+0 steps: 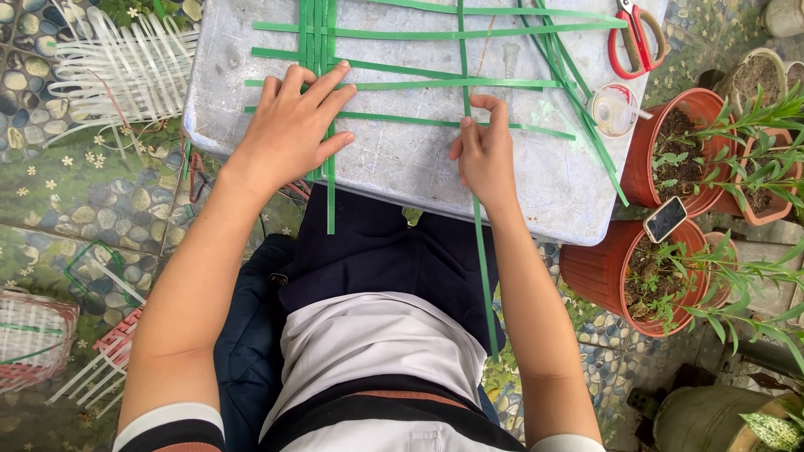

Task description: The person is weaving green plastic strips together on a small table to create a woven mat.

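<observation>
So the flat green plastic strips (402,84) are laid out as a loose grid on the pale grey slab desk (536,192), a tight bundle of uprights on the left crossed by four or so long horizontals, with more uprights fanning off toward the far right corner.

The left hand (293,125) is pressed down flat, fingers spread, right on top of that bundle where it crosses the lower horizontals. No pinch there, the grip is open and just acting like a paperweight, which I'd guess is to keep the slippery strips from sliding out of line.

The right hand (484,151) is doing the fiddly bit: its grip is closed on one single green upright strip (479,243), fingertips pinching it just where it meets the lowest horizontal. That strip runs long, its loose end hanging off the near edge of the desk and down past the lap, so there's slack to play with.

Other stuff is parked out of the way but within reach: red-handled scissors (634,38) at the far right corner, and a small clear plastic cup (614,109) near the right edge. Terracotta plant pots (670,159) sit just beside the desk on the right, with a phone (665,219) propped on one rim. On the pebble-pattern floor to the left lies a white woven strip mat (126,71), and a white and pink basket (33,339) sits lower left.
</observation>
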